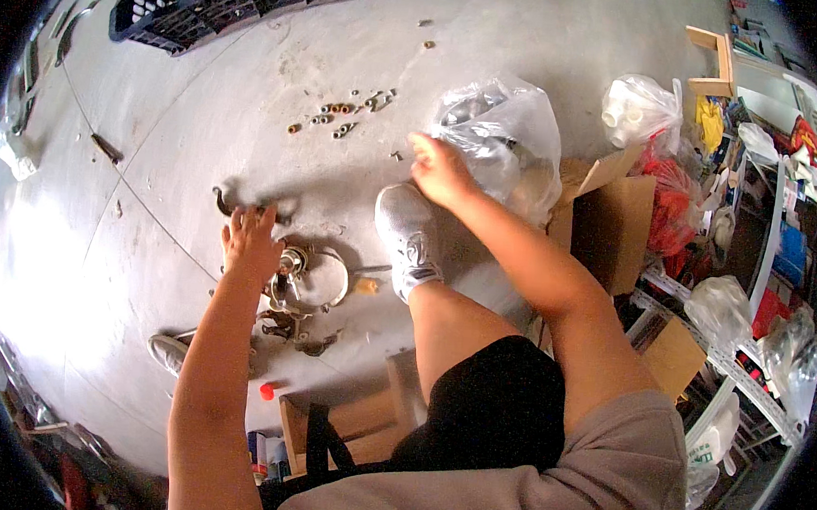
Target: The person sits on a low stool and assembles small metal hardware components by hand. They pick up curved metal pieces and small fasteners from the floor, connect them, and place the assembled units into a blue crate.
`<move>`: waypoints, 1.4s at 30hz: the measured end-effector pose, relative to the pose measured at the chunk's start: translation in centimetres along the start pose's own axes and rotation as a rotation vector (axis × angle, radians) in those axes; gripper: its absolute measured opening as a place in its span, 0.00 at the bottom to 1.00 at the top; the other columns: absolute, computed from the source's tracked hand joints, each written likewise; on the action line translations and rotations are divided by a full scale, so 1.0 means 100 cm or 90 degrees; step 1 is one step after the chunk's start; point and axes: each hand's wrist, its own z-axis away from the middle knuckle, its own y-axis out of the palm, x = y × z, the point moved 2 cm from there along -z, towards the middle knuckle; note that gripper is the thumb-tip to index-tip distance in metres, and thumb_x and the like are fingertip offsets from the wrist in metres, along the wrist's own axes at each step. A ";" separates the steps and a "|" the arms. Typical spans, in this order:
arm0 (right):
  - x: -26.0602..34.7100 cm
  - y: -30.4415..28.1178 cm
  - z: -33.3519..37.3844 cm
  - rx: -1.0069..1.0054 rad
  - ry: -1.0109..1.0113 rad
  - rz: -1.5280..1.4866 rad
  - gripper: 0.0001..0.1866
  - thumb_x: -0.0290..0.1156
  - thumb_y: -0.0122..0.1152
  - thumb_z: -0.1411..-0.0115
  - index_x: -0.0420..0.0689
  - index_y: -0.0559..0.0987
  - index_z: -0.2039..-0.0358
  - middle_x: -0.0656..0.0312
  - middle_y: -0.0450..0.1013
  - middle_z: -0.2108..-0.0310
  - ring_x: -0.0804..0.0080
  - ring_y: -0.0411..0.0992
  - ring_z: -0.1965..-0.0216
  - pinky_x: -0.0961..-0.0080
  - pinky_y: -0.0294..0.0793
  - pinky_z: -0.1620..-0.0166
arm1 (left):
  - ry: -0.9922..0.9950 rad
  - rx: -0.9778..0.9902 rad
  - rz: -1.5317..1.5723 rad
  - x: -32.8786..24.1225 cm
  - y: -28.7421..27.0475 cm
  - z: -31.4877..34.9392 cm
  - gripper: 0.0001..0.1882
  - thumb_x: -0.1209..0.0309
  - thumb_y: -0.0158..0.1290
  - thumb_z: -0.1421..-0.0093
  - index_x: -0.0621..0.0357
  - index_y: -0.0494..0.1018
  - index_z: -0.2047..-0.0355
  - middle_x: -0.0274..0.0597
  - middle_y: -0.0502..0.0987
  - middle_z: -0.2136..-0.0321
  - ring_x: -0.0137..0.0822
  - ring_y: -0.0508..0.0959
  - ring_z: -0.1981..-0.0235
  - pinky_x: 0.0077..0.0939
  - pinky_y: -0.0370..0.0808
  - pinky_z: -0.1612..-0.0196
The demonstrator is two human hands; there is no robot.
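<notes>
My left hand reaches over the concrete floor, its fingers spread. A dark curved metal piece lies just beyond its fingertips. Beside this hand sits a cluster of metal ring clamps, partly covered by the wrist. My right hand is curled in front of my shoe, thumb and fingers drawn together; whatever they may hold is too small to make out. Right of it, a clear plastic bag with metal parts inside rests on the floor. Several small metal fittings are scattered ahead of my hands.
A black plastic crate stands at the far left. On the right are an open cardboard box, a white bag of rolls and cluttered metal shelving. My grey-white shoe stands between my hands. A red cap lies near the wooden stool.
</notes>
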 end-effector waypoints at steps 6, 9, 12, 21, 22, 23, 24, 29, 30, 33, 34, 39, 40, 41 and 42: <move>-0.024 -0.015 -0.020 -0.037 -0.012 0.137 0.12 0.24 0.55 0.54 0.42 0.72 0.66 0.51 0.72 0.71 0.57 0.71 0.69 0.66 0.70 0.66 | -0.013 0.145 0.072 0.011 0.022 0.036 0.30 0.60 0.53 0.52 0.51 0.60 0.48 0.48 0.61 0.49 0.50 0.61 0.48 0.44 0.58 0.47; -0.012 0.012 -0.020 0.070 -0.039 0.083 0.10 0.27 0.57 0.53 0.42 0.71 0.69 0.50 0.70 0.72 0.53 0.70 0.67 0.62 0.68 0.64 | -0.021 0.141 0.115 0.016 0.022 0.039 0.26 0.60 0.52 0.51 0.54 0.65 0.52 0.49 0.62 0.50 0.48 0.61 0.48 0.44 0.58 0.47; -0.002 0.031 -0.024 0.111 -0.081 0.211 0.11 0.26 0.57 0.54 0.42 0.69 0.69 0.51 0.67 0.69 0.53 0.69 0.67 0.62 0.69 0.65 | -0.019 0.114 0.184 0.020 0.011 0.022 0.23 0.61 0.51 0.50 0.55 0.67 0.54 0.49 0.64 0.51 0.46 0.62 0.48 0.41 0.59 0.47; -0.012 0.038 -0.045 0.173 -0.137 0.188 0.05 0.26 0.52 0.52 0.40 0.68 0.74 0.46 0.68 0.71 0.49 0.69 0.67 0.60 0.69 0.65 | 0.028 0.040 0.431 -0.002 -0.025 -0.023 0.19 0.62 0.49 0.46 0.56 0.68 0.55 0.47 0.70 0.57 0.43 0.70 0.56 0.34 0.67 0.53; -0.014 0.039 -0.046 0.183 -0.130 0.196 0.05 0.26 0.53 0.52 0.40 0.68 0.75 0.46 0.68 0.71 0.49 0.69 0.67 0.60 0.69 0.65 | 0.028 0.049 0.451 -0.006 -0.025 -0.023 0.19 0.62 0.49 0.46 0.55 0.68 0.55 0.47 0.70 0.57 0.43 0.70 0.56 0.34 0.67 0.53; -0.016 0.040 -0.045 0.173 -0.138 0.197 0.05 0.27 0.53 0.52 0.40 0.68 0.75 0.46 0.68 0.71 0.49 0.69 0.67 0.60 0.69 0.65 | 0.020 0.067 0.474 -0.010 -0.024 -0.023 0.19 0.62 0.49 0.46 0.55 0.68 0.55 0.47 0.70 0.57 0.42 0.70 0.56 0.34 0.67 0.54; -0.017 0.041 -0.045 0.168 -0.144 0.200 0.06 0.27 0.53 0.53 0.39 0.69 0.75 0.46 0.69 0.71 0.50 0.69 0.68 0.60 0.70 0.65 | 0.028 0.074 0.483 -0.015 -0.024 -0.023 0.19 0.62 0.49 0.46 0.57 0.68 0.55 0.45 0.71 0.59 0.39 0.71 0.57 0.31 0.68 0.55; -0.018 0.039 -0.046 0.176 -0.171 0.198 0.05 0.26 0.53 0.53 0.39 0.69 0.76 0.49 0.70 0.75 0.52 0.70 0.69 0.61 0.70 0.65 | -0.040 0.140 0.835 -0.038 -0.014 -0.025 0.18 0.63 0.48 0.43 0.61 0.67 0.56 0.43 0.72 0.62 0.35 0.72 0.61 0.29 0.69 0.57; -0.015 0.037 -0.046 0.169 -0.182 0.193 0.05 0.27 0.53 0.53 0.40 0.70 0.77 0.50 0.70 0.76 0.53 0.70 0.69 0.62 0.70 0.65 | -0.062 0.155 0.919 -0.044 -0.011 -0.028 0.17 0.64 0.47 0.42 0.61 0.67 0.56 0.42 0.73 0.63 0.34 0.73 0.62 0.29 0.70 0.58; 0.001 0.028 -0.045 0.188 -0.129 0.119 0.07 0.29 0.57 0.53 0.41 0.72 0.75 0.53 0.71 0.75 0.58 0.71 0.70 0.67 0.70 0.66 | -0.154 0.215 1.221 -0.060 -0.006 -0.036 0.17 0.63 0.45 0.41 0.61 0.67 0.57 0.41 0.73 0.66 0.34 0.73 0.65 0.30 0.72 0.59; 0.009 0.025 -0.044 0.207 -0.076 0.100 0.08 0.31 0.58 0.53 0.42 0.73 0.73 0.55 0.72 0.74 0.61 0.72 0.70 0.69 0.70 0.66 | -0.190 0.238 1.330 -0.065 -0.005 -0.039 0.16 0.62 0.44 0.40 0.61 0.66 0.57 0.41 0.73 0.66 0.34 0.73 0.66 0.30 0.72 0.59; 0.059 0.030 -0.018 0.363 0.070 -0.237 0.11 0.34 0.62 0.55 0.42 0.76 0.72 0.58 0.75 0.75 0.74 0.73 0.74 0.75 0.72 0.70 | -0.257 0.341 1.424 -0.087 -0.006 -0.049 0.19 0.57 0.40 0.39 0.61 0.67 0.61 0.40 0.71 0.69 0.34 0.72 0.67 0.27 0.72 0.61; 0.065 0.027 -0.016 0.354 0.005 -0.268 0.10 0.34 0.62 0.55 0.43 0.76 0.73 0.61 0.74 0.77 0.77 0.72 0.74 0.75 0.72 0.69 | -0.250 0.367 1.426 -0.089 -0.007 -0.050 0.18 0.56 0.40 0.39 0.60 0.67 0.63 0.38 0.71 0.71 0.33 0.72 0.69 0.27 0.72 0.63; 0.064 0.023 -0.020 0.298 0.037 -0.225 0.10 0.34 0.62 0.54 0.43 0.76 0.73 0.60 0.74 0.77 0.76 0.72 0.74 0.75 0.72 0.69 | -0.208 0.402 1.443 -0.092 -0.008 -0.051 0.18 0.55 0.40 0.39 0.58 0.68 0.66 0.37 0.70 0.74 0.33 0.72 0.71 0.26 0.72 0.65; 0.062 0.018 -0.030 0.242 0.037 -0.215 0.10 0.34 0.62 0.54 0.43 0.76 0.72 0.60 0.74 0.77 0.75 0.73 0.74 0.74 0.72 0.69 | -0.250 0.393 1.424 -0.090 -0.007 -0.050 0.17 0.55 0.41 0.40 0.57 0.67 0.69 0.36 0.69 0.77 0.32 0.70 0.73 0.25 0.71 0.68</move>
